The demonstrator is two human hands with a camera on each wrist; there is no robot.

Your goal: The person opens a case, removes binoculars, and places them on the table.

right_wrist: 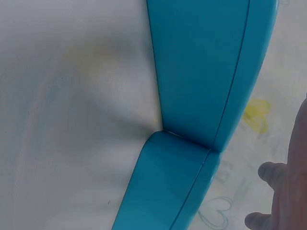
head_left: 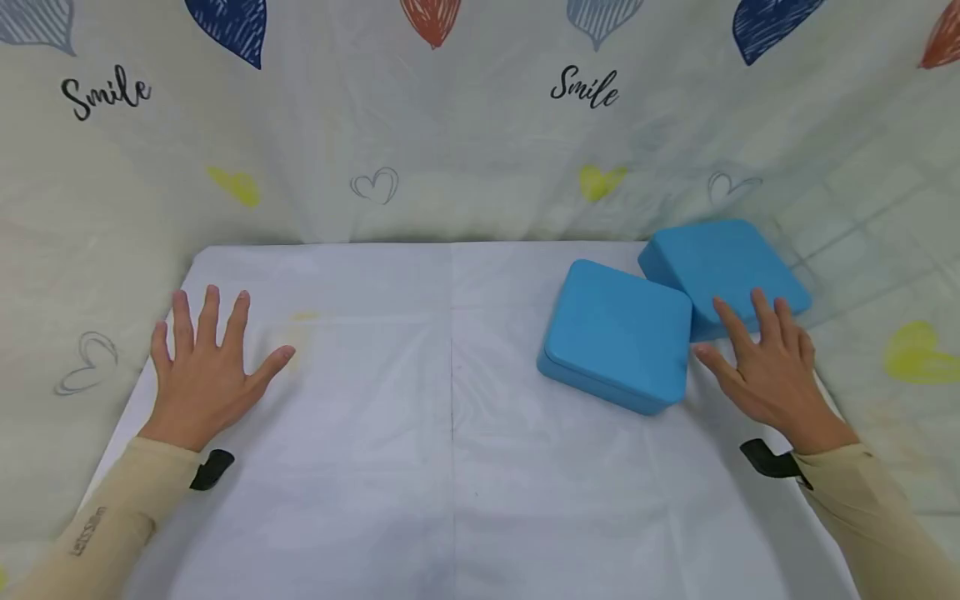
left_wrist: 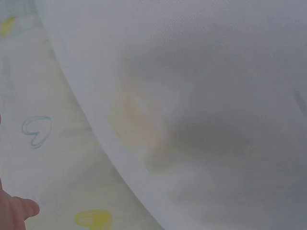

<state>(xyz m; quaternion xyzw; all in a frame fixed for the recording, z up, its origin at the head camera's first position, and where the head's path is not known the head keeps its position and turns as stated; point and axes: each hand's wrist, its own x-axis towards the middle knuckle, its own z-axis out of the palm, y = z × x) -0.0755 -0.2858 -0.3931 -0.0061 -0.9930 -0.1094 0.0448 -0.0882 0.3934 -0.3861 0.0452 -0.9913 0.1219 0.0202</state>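
Two blue lidded boxes stand on the right half of the white-covered table, meeting at a corner. The nearer box is turned at an angle; the farther box sits behind it to the right. My right hand has its fingers spread, overlapping the farther box's front edge in the head view; the right wrist view shows the box sides beside it, apart from the fingers. My left hand, fingers spread and holding nothing, is over the table's left edge, far from both boxes.
White cloth covers the table, with a crease down its middle. Behind it hangs a pale curtain printed with hearts, leaves and the word Smile. Dark straps show at both sleeve cuffs.
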